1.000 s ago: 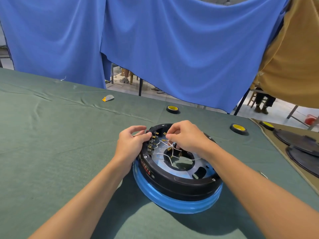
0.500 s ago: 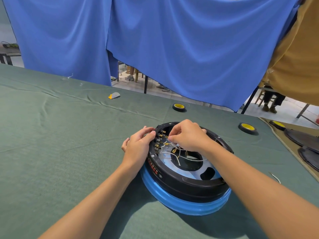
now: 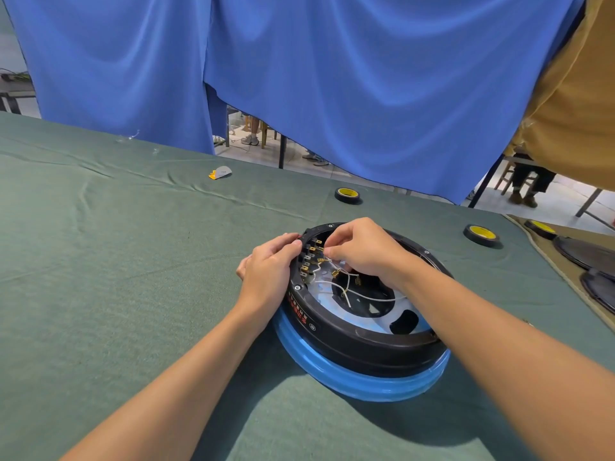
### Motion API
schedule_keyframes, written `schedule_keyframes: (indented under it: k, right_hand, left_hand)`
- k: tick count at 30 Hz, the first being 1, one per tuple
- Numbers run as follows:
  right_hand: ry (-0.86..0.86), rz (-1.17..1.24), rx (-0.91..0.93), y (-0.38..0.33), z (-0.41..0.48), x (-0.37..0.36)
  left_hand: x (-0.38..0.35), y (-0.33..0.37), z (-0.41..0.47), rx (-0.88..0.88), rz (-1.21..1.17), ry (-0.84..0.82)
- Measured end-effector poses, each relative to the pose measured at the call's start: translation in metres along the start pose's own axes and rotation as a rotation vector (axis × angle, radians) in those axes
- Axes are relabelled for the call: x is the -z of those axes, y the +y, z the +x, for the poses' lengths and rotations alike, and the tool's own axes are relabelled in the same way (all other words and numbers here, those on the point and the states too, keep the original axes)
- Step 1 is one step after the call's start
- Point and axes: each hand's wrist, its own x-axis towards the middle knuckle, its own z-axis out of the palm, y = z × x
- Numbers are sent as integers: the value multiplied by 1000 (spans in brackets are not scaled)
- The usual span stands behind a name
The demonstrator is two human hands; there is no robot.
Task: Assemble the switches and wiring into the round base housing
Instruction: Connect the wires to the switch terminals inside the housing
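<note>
left hand (image 3: 269,266) clasps round base housing (image 3: 357,341) rim | right hand (image 3: 361,252) pinches white wire (image 3: 332,262) by switches (image 3: 307,257) | green tabletop (image 3: 116,261)

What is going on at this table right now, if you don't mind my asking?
A person is wiring up a round black housing that sits on a blue ring on the green cloth. The left hand steadies the housing's rim by the switch terminals. The right hand pinches a thin white wire near those terminals. Several white wires lie loose inside, so the wiring looks unfinished. Rolls of black tape wait farther back.
</note>
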Motion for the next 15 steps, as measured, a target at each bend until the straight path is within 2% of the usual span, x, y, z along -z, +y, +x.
schedule_keyframes:
  k: [5,15]
  right_hand:
    - [38,-60,9,-3,2,-3]
    - [107,-71,8,-4,3,-8]
  left_hand:
    - [1,1,0,-43,36,-66]
    - [2,-3,2,51,-17,-27]
